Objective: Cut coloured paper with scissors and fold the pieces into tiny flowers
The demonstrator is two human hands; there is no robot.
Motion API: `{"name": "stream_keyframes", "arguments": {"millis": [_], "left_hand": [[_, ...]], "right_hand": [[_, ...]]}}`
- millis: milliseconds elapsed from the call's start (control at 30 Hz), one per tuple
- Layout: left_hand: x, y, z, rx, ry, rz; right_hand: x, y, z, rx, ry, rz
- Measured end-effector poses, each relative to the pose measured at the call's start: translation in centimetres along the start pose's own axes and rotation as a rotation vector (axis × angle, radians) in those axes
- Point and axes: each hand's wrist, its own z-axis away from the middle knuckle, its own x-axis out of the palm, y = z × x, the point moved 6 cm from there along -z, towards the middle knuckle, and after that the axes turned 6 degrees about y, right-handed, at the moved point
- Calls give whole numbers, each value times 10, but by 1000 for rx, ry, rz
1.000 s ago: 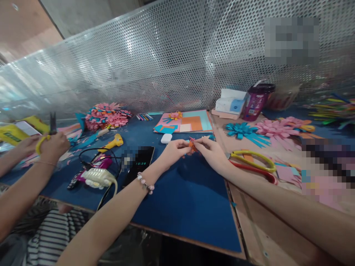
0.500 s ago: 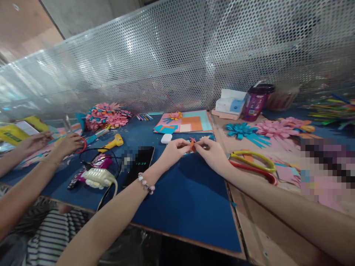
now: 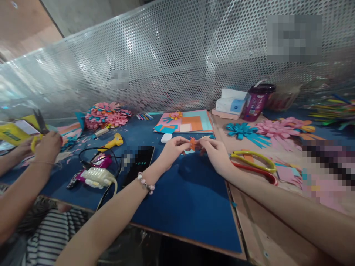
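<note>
My left hand (image 3: 172,150) and my right hand (image 3: 216,153) meet above the blue mat (image 3: 191,199), both pinching a small orange paper piece (image 3: 193,143) between fingertips. A beaded bracelet (image 3: 145,183) circles my left wrist. Just left of my left hand lies a black phone (image 3: 140,162) with a lit screen. A white earbud case (image 3: 166,138) sits behind my hands. Yellow-and-red scissors (image 3: 253,164) lie just right of my right hand.
Another person's hands at the far left hold yellow-handled scissors (image 3: 37,129). A yellow glue gun (image 3: 114,141), a cable, paper flowers (image 3: 107,115), coloured sheets (image 3: 188,123), a tissue box (image 3: 230,101) and a purple cup (image 3: 256,101) stand before the perforated metal screen (image 3: 166,62).
My fingers shifted slightly on the orange piece, lifting it a little. The other person's hands at the left picked the scissors back up and raised them.
</note>
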Motion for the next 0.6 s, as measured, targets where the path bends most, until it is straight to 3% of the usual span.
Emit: {"name": "stream_keyframes", "arguments": {"millis": [133,300,600], "left_hand": [[1,-2,1,-100,-57,201],[5,-6,1,-201,-131,352],[5,-7,0,-214,-130,368]], "right_hand": [[3,1,1,24,-36,-207],[8,9,2,189,-83,-407],[10,12,1,174,-118,-408]]}}
